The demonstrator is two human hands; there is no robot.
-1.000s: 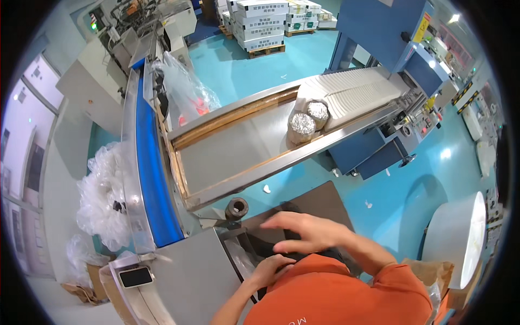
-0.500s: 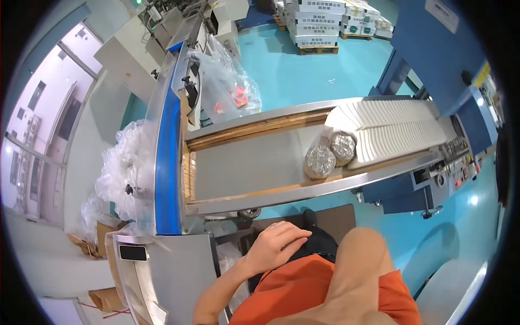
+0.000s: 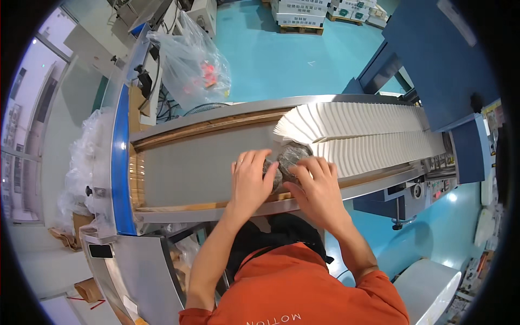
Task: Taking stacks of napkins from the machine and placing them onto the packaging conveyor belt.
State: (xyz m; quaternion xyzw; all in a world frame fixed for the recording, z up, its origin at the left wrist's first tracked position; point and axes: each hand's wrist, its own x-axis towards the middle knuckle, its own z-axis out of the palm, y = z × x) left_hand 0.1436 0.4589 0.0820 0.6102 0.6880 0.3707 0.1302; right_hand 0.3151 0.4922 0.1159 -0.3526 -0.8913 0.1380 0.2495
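Two round, squat blocks wrapped in shiny clear film rest side by side on the grey conveyor bed [image 3: 200, 162], at the front of the stacked paper. My left hand [image 3: 250, 179] is closed around the left wrapped block [image 3: 277, 180], its thumb along the near right side and most of the block hidden. Over the right wrapped block [image 3: 293, 154], my right hand [image 3: 318, 187] curls its fingers, with the thumb low on the left. Overlapping white folded sheets [image 3: 368, 135] lie in two rows just beyond, touching or nearly touching the right block.
Wooden strips and a metal rail [image 3: 216, 214] border the bed. A blue machine [image 3: 433, 70] stands at the right end; a blue strip [image 3: 123, 162] crosses the left end. A plastic bag [image 3: 195, 65] hangs behind. Cartons [image 3: 300, 13] stand on a pallet.
Both hands have reached forward from near my body onto the wrapped blocks. The view has shifted, and the paper rows appear farther left.
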